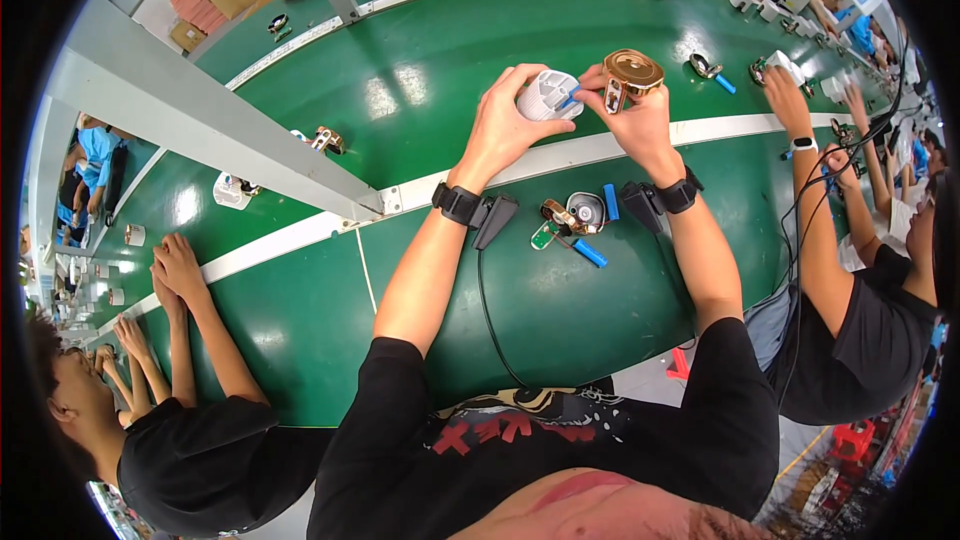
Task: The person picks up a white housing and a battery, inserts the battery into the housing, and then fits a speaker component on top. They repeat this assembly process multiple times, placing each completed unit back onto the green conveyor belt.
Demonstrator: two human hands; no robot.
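Above the light rail of the green workbench, my left hand (503, 127) is closed around a white plastic housing (546, 103), its ribbed hollow side showing. My right hand (641, 126) grips a gold-capped assembly (633, 69) with a small circuit part below the cap. A bit of blue (571, 98), perhaps a battery cell, shows between my right fingertips and the housing. Between my forearms lie a blue battery cell (590, 253), another blue cell (611, 202), a round grey cup-shaped part (585, 211) and a gold part with a green circuit board (543, 235).
A white metal post (210, 110) rises left of my hands from the bench rail (480, 185). Black cables (487, 310) trail from my wrist straps. Co-workers' hands (180, 275) rest at left, others (790, 100) work at right. Loose parts (706, 67) lie beyond my right hand.
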